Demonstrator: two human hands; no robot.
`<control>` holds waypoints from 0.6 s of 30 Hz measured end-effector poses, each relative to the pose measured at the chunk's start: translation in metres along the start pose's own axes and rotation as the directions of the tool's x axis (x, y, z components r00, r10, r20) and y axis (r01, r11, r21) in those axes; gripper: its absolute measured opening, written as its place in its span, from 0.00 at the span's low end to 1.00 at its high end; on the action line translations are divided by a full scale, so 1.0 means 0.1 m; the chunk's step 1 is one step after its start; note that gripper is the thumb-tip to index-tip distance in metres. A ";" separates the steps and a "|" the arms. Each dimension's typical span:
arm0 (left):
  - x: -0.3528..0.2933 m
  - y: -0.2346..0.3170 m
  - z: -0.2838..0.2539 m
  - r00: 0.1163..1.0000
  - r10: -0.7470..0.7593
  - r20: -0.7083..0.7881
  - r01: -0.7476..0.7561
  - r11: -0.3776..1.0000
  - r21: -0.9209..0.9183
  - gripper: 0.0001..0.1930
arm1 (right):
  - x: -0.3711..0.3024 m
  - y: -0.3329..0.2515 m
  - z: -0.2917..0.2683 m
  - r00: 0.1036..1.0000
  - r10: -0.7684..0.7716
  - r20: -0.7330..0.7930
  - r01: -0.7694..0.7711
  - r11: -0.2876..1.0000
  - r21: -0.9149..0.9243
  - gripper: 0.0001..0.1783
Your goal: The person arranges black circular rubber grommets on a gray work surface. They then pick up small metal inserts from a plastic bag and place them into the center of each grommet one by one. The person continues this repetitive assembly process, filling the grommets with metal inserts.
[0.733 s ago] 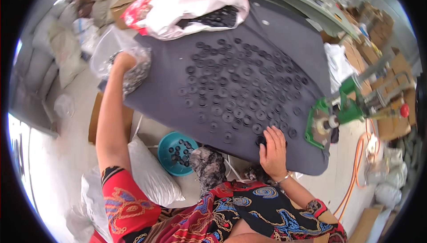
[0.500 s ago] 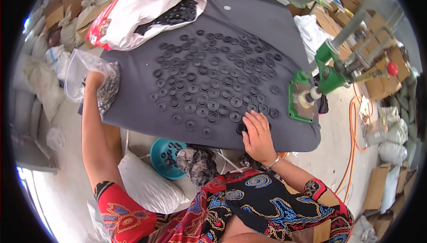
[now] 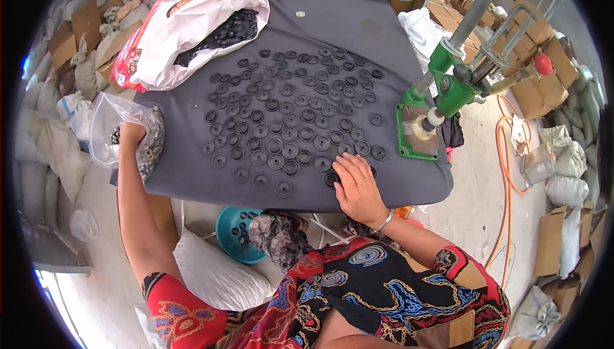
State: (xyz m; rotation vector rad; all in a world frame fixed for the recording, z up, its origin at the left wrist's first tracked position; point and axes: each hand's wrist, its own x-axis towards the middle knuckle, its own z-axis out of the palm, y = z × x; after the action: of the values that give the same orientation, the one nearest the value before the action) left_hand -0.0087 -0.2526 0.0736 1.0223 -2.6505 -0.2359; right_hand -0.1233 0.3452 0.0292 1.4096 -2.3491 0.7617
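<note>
My left hand (image 3: 132, 133) reaches into a clear plastic bag (image 3: 104, 114) at the table's left edge. The bag holds many small metallic parts (image 3: 152, 142), and my fingers are hidden among them. Flat on the near right part of the dark cloth rests my right hand (image 3: 359, 190), fingers stretched out and partly over black rings at the edge of the spread. Several round black plastic discs (image 3: 290, 151) with raised rims and centre holes lie loosely across the middle of the cloth.
A green hand press (image 3: 441, 84) with a red-knobbed lever stands on the right side of the table (image 3: 358, 16). A white-and-red sack (image 3: 153, 48) of black pieces lies far left. Below the near edge are a teal basin (image 3: 229, 240) and a white sack (image 3: 211, 269).
The whole view has shifted a little, so the table's contents appear farther left. My left hand remains in the clear bag, and my right hand stays flat beside the discs.
</note>
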 end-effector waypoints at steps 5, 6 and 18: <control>0.16 -0.11 0.05 0.906 -0.368 0.209 0.369 0.443 -0.817 0.10 | 0.04 0.02 -0.01 1.000 0.008 -0.008 -0.008 1.000 -0.011 0.24; 0.19 -0.19 0.08 0.879 -0.407 0.247 0.382 0.292 -0.877 0.09 | 0.04 0.02 -0.01 1.000 0.003 -0.005 -0.003 1.000 -0.008 0.24; -0.16 0.13 -0.24 0.780 -0.549 0.300 -0.189 -0.664 -0.724 0.12 | -0.01 -0.07 0.04 1.000 0.012 0.007 -0.011 0.999 -0.031 0.22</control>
State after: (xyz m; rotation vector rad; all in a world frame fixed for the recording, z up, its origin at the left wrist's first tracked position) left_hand 0.0025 -0.2330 0.0963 0.5969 -0.3115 -1.8977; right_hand -0.1166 0.3412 0.0277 1.3898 -2.3665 0.7211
